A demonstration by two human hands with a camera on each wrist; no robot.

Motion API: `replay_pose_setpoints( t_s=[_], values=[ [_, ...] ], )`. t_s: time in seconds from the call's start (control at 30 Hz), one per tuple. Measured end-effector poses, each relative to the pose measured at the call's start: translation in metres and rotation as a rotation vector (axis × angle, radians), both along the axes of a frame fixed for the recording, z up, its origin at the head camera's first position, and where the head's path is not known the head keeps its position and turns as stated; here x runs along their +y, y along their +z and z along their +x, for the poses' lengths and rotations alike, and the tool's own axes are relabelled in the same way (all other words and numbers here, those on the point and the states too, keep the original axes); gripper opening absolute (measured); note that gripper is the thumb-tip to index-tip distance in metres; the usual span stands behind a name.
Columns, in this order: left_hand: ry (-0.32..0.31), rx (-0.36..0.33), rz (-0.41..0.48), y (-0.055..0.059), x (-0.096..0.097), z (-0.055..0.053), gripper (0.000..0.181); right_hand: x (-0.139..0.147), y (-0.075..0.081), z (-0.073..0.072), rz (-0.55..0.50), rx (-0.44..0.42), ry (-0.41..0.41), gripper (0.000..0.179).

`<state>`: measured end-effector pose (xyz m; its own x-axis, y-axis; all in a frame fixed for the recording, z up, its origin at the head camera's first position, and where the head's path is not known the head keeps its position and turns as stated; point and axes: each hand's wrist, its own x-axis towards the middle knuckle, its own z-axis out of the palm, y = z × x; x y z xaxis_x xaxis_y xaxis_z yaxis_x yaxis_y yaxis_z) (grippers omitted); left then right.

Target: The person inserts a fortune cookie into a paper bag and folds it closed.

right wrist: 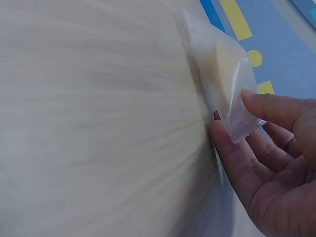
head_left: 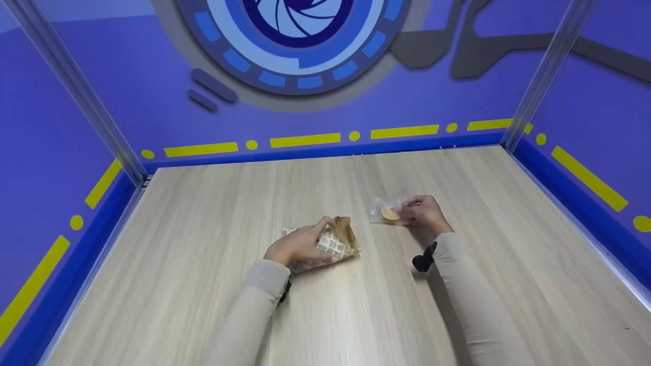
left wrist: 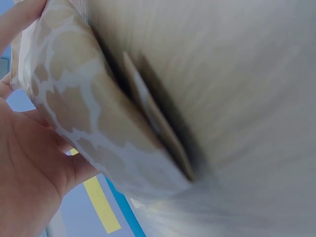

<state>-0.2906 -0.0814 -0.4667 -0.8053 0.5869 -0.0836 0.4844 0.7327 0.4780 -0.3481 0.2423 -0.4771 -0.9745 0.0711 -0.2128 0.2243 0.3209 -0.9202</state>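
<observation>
My left hand (head_left: 300, 243) grips a paper bag (head_left: 333, 245) with a white-and-tan patchwork pattern, its brown mouth gaping toward the right. In the left wrist view the patterned bag (left wrist: 79, 94) lies against the palm, with a folded flap (left wrist: 155, 116) standing off its side near the tabletop. To the right and a little farther back, my right hand (head_left: 423, 213) pinches the edge of a small translucent packet (head_left: 376, 209). Inside the packet is a yellowish rounded piece (head_left: 390, 213). Up close, the thumb presses the packet (right wrist: 229, 74) near its serrated end. What the bag contains is hidden.
Both hands work over a pale wood-grain table (head_left: 203, 213). Blue-purple panels (head_left: 325, 119) with yellow dashes wall in its back and both sides. Metal posts (head_left: 539, 76) stand at the rear corners. A black object (head_left: 423, 260) sits at the right wrist.
</observation>
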Motion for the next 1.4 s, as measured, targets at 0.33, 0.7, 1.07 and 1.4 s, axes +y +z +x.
replay_pose_setpoints(
  t_s=[0.33,0.7,1.07,1.4],
  values=[
    [-0.013,0.012,0.003,0.0,0.0,0.0,0.075,0.002,0.005,0.0,0.008,-0.03,-0.018,0.023],
    [-0.007,0.006,0.015,0.0,0.0,0.001,0.072,-0.003,0.016,0.004,-0.005,-0.003,0.031,0.022],
    [-0.016,0.014,0.025,0.0,0.0,0.0,0.073,-0.013,0.028,0.008,-0.055,0.062,0.081,0.023],
    [-0.008,0.008,0.026,0.0,0.0,0.0,0.072,-0.029,0.038,0.013,-0.102,0.064,0.145,0.02]
  ],
)
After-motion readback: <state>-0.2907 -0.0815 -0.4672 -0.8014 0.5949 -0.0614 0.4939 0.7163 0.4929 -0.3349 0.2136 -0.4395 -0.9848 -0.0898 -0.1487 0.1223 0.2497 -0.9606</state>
